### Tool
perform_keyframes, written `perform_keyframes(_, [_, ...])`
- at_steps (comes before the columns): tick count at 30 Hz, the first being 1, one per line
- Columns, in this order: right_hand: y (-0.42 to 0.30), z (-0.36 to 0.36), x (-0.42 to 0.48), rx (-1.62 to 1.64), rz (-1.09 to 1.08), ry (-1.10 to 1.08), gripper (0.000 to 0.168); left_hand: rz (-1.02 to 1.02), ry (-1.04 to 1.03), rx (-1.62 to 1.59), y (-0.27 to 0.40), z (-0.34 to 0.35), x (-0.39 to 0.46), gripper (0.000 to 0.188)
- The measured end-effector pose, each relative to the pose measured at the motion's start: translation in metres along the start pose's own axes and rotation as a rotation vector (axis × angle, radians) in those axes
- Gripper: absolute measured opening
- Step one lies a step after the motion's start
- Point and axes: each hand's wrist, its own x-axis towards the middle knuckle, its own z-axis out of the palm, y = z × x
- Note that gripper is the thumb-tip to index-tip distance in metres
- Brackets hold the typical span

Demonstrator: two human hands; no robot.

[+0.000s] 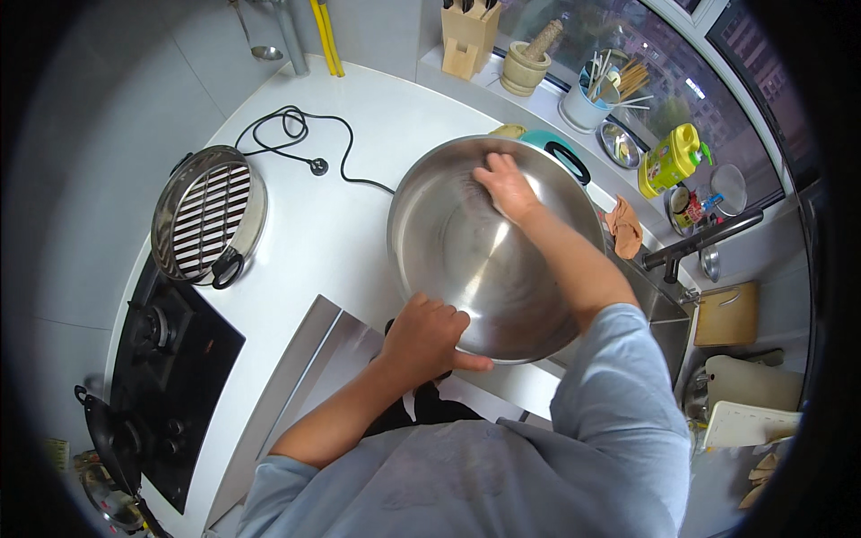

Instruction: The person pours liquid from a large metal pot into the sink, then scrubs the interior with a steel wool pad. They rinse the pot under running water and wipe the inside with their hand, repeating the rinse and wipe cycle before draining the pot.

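Note:
A large stainless steel basin [464, 249] rests tilted on the white counter, its open side towards me. My left hand [430, 336] grips the basin's near rim, with the fingers over the edge. Inside the basin, my right hand [508, 188] presses against the upper inner wall; whether something lies under the palm cannot be told. Behind the far rim, a teal object with a black handle [568, 161] is partly hidden. An orange-brown cloth [624, 227] lies beside the sink, right of the basin.
A steel steamer pot [259, 222] with a slatted rack stands left, near the black gas hob [181, 376]. A black power cord [350, 148] crosses the white counter [316, 235]. The faucet [706, 235], sink [666, 336] and yellow bottle [666, 161] are right.

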Motion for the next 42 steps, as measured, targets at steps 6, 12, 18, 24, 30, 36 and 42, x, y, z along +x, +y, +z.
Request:
perform_keyframes(6, [0.018, -0.038, -0.102, -0.289, 0.188, -0.552, 0.029, -0.024, 0.007, 0.06, 0.007, -0.004, 0.005, 0.066])
perform_keyframes(12, [-0.068, -0.032, -0.132, 0.569, -0.182, -0.836, 0.028, -0.026, -0.023, 0.076, 0.008, -0.002, 0.01, 0.064])
perform_keyframes(18, [-0.127, 0.032, -0.043, 1.109, -0.216, -0.259, 0.024, 0.0, 0.005, -0.052, 0.01, -0.009, 0.012, 0.057])
perform_keyframes(24, [-0.038, 0.03, 0.026, 0.211, -0.211, 0.304, 0.018, -0.108, -0.197, -0.046, 0.014, -0.021, 0.013, 0.061])
perform_keyframes(30, [0.02, -0.023, -0.061, -0.288, 0.266, -0.189, 0.023, -0.124, -0.104, 0.01, 0.016, -0.016, 0.012, 0.061])
perform_keyframes(36, [-0.037, -0.066, -0.135, -0.11, 0.116, -0.903, 0.024, -0.098, -0.062, 0.057, 0.015, -0.007, 0.011, 0.061])
perform_keyframes(42, [-0.14, -0.039, -0.095, 0.883, 0.077, -0.636, 0.022, -0.088, -0.05, -0.031, 0.012, -0.007, 0.011, 0.06])
